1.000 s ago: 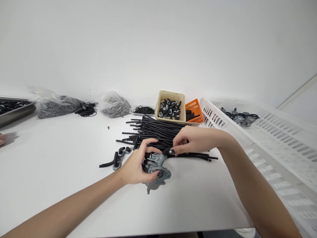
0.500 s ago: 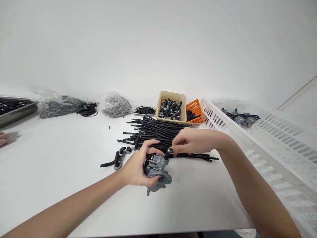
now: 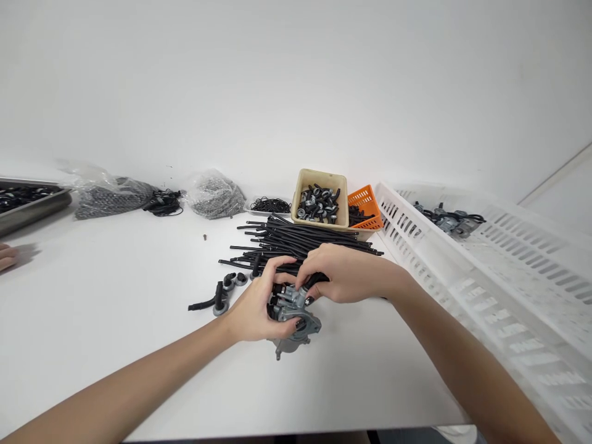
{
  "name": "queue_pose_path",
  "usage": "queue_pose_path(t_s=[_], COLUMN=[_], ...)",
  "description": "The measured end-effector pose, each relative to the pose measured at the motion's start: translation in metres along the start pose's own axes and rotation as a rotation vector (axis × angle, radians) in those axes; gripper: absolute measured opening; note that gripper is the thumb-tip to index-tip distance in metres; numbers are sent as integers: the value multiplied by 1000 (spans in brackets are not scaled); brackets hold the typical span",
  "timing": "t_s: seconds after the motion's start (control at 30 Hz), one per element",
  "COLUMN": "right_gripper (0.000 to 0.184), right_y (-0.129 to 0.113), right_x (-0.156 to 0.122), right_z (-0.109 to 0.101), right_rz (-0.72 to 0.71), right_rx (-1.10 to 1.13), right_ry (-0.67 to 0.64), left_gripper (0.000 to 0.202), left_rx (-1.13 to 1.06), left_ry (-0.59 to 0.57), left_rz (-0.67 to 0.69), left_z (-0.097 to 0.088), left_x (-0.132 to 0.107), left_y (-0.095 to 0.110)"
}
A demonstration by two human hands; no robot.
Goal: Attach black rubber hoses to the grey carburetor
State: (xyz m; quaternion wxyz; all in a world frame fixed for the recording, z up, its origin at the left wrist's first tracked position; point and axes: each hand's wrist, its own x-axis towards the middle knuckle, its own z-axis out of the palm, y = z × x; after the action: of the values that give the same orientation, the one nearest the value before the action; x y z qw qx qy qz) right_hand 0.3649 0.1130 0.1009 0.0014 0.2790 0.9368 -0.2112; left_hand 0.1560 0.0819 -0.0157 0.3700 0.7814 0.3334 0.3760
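My left hand (image 3: 259, 305) is wrapped round a grey metal carburetor (image 3: 300, 324), held just above the white table. At its upper right sits a short black rubber piece (image 3: 317, 279), bent and partly covered by my fingers. My right hand (image 3: 340, 271) is closed on this rubber piece, with thumb and forefinger on either side of the carburetor's neck. Behind both hands lies a pile of black rubber hoses (image 3: 296, 237). Several black rubber elbows with metal rings (image 3: 221, 303) stand left of my left hand.
Along the wall are a beige bin (image 3: 345, 197) of elbows, an orange basket (image 3: 363, 198), a tray of black rings (image 3: 271, 205) and plastic bags (image 3: 215, 194). A white crate (image 3: 444, 265) with carburetors stands right. A metal tray (image 3: 34, 209) and another person's fingers (image 3: 7, 256) show left.
My right hand has moved left and a little down, from pinching the rubber piece's tip to closing around it at the carburetor's neck. My left hand keeps its hold.
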Motion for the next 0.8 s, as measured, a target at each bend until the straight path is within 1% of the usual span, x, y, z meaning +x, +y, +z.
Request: queue_pose_path(t_s=[0.1,0.2,0.3,0.43,0.5,0.57,0.63,0.67,0.73,0.8], right_gripper=[20,19,17,21,17,17,19,17,11,20], right_y=[-5,-7,-3,3,0,-6,-12,-13,-10,-3], right_x=[1,1,-1,-6,-7,-5,-3,-2,-4,-8], right_z=[6,7,1,-11,-10,-6,-2,-2,-6,-16], right_rz=[-28,-37,11,70,94,120,175,206,233,169], right_rx=[-111,-127,-58,-3,-24,-55,-22,32,164,224], right_ry=[48,63,94,103,126,193,257,249,157,28], left_gripper=[84,85,82,84,84,82,81,82,81,81], left_rx=[2,-5,5,28,32,44,51,49,40,48], left_ry=[6,4,21,26,27,43,48,44,34,37], left_rz=[9,20,13,-10,-16,-18,-10,-2,9,-5], left_z=[-1,-2,-2,-2,-2,-2,-2,-2,-2,-3], left_x=[-1,-2,-2,-1,-1,0,0,1,1,1], left_y=[0,2,1,-1,-1,-1,0,1,1,1])
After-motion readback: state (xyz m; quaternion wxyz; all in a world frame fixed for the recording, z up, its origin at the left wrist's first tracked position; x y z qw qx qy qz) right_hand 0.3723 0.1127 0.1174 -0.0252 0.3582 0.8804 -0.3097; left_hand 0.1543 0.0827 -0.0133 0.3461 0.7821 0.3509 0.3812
